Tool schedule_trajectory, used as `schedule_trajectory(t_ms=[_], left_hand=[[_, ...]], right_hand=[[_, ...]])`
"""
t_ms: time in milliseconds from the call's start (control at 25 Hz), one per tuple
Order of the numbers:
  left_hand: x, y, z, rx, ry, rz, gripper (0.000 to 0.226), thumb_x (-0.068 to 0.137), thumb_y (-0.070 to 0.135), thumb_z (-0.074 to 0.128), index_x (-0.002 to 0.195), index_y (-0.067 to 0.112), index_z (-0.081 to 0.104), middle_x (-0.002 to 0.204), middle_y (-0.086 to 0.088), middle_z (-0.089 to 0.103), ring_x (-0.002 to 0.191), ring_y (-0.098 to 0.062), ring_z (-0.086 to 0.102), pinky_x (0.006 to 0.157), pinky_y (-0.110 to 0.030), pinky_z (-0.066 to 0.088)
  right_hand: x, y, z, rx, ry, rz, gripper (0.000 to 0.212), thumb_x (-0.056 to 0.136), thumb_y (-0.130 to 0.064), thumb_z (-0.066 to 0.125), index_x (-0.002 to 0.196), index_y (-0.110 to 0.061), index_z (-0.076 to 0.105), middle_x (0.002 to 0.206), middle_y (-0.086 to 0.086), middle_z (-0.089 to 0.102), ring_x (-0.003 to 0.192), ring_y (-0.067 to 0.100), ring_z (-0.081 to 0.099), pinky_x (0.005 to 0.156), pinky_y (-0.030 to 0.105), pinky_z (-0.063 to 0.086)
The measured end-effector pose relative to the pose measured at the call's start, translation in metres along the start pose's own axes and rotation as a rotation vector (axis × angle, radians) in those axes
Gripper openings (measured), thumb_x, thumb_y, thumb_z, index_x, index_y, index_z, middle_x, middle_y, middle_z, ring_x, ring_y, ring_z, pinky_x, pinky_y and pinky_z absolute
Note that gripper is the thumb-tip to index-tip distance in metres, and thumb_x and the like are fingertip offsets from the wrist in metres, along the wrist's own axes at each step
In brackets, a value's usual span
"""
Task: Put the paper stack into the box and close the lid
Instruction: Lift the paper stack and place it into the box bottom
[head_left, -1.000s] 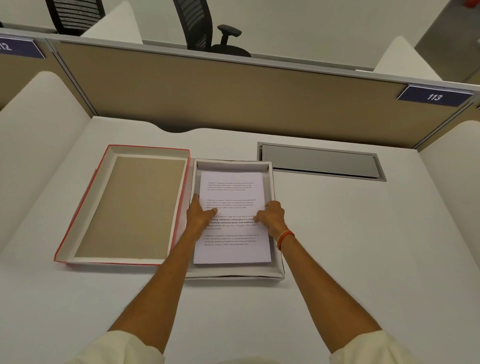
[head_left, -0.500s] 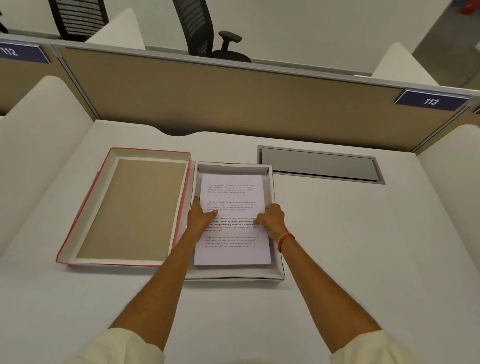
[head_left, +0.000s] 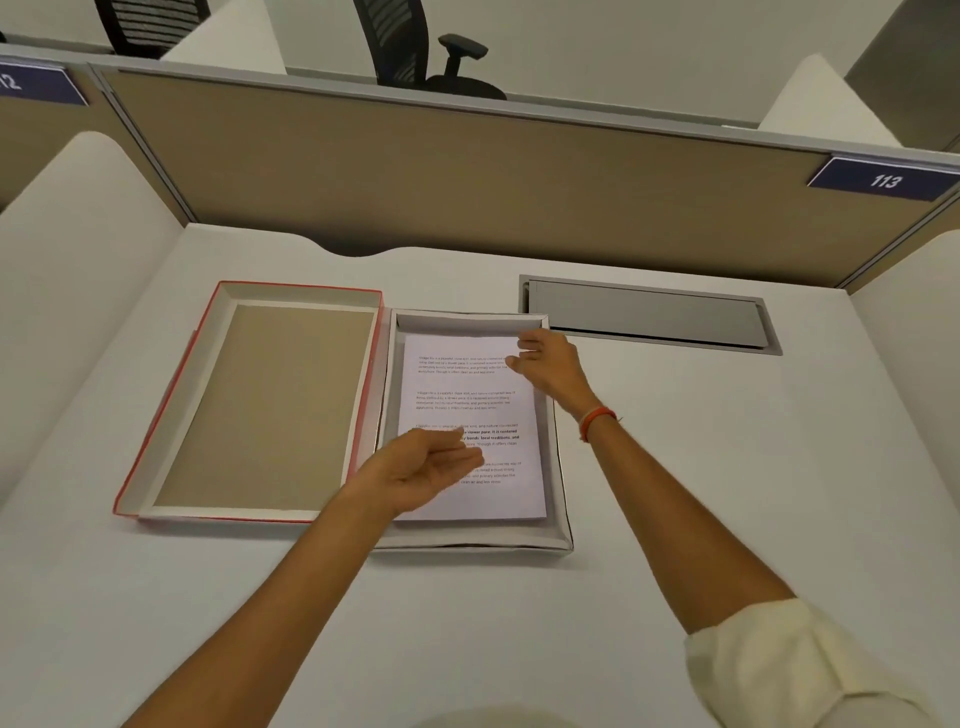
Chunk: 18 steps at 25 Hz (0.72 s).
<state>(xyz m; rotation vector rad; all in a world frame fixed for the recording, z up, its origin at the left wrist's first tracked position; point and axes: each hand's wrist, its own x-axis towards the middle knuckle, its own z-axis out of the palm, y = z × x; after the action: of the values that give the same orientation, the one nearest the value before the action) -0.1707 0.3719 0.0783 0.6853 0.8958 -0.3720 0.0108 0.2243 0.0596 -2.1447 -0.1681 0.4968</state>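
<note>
The white paper stack (head_left: 470, 402) with printed text lies flat inside the shallow white box (head_left: 562, 525) in the middle of the desk. Left of the box, touching it, the red-edged lid (head_left: 156, 415) lies upside down, its brown inside facing up. My left hand (head_left: 423, 467) hovers over the lower left part of the stack, palm turned sideways, fingers loosely apart, holding nothing. My right hand (head_left: 548, 364) is at the stack's far right corner, by the box's far wall, fingers spread and touching the paper's edge.
A grey metal cable hatch (head_left: 649, 319) is set into the desk right of the box's far end. A tan partition (head_left: 467, 176) closes the back, white side panels stand left and right. Office chairs are behind the partition.
Both hands left the middle of the stack. My right hand moved up to the far right corner; my left hand lifted and drew back toward the lower left. The paper stayed in the box.
</note>
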Motion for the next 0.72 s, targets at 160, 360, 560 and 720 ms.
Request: schedule_trajectory(t_ms=[160, 360, 560, 720], left_hand=[[-0.006, -0.039, -0.004, -0.147, -0.088, -0.207, 0.04, 0.092, -0.007, 0.058, 0.131, -0.001, 0.052, 0.137, -0.037, 0.05, 0.12, -0.055, 0.056, 0.083, -0.058, 0.056], [0.006, -0.057, -0.009, -0.217, 0.005, -0.255, 0.05, 0.091, -0.012, 0.056, 0.138, 0.004, 0.05, 0.138, -0.035, 0.052, 0.127, -0.053, 0.051, 0.087, -0.05, 0.059], [0.018, -0.059, -0.01, -0.235, 0.042, -0.27, 0.049, 0.089, -0.01, 0.06, 0.132, 0.012, 0.053, 0.137, -0.032, 0.052, 0.124, -0.057, 0.051, 0.091, -0.051, 0.057], [0.027, -0.061, -0.011, -0.25, 0.054, -0.234, 0.042, 0.086, -0.014, 0.062, 0.118, 0.012, 0.059, 0.133, -0.025, 0.057, 0.124, -0.055, 0.051, 0.104, -0.062, 0.045]], right_hand=[[0.028, -0.011, -0.002, -0.236, -0.1, -0.172, 0.044, 0.089, -0.017, 0.067, 0.131, -0.006, 0.057, 0.132, 0.011, 0.062, 0.12, 0.024, 0.06, 0.099, 0.026, 0.046], [0.056, -0.014, 0.003, -0.345, -0.245, -0.218, 0.045, 0.09, -0.007, 0.063, 0.134, -0.007, 0.054, 0.137, 0.011, 0.058, 0.127, 0.026, 0.054, 0.106, 0.032, 0.043], [0.08, -0.02, 0.015, -0.485, -0.318, -0.239, 0.048, 0.088, 0.002, 0.058, 0.135, -0.007, 0.052, 0.138, 0.012, 0.056, 0.127, 0.03, 0.053, 0.11, 0.041, 0.044], [0.093, -0.025, 0.025, -0.529, -0.359, -0.249, 0.046, 0.088, 0.004, 0.055, 0.133, -0.005, 0.054, 0.136, 0.014, 0.057, 0.124, 0.031, 0.054, 0.108, 0.041, 0.045]])
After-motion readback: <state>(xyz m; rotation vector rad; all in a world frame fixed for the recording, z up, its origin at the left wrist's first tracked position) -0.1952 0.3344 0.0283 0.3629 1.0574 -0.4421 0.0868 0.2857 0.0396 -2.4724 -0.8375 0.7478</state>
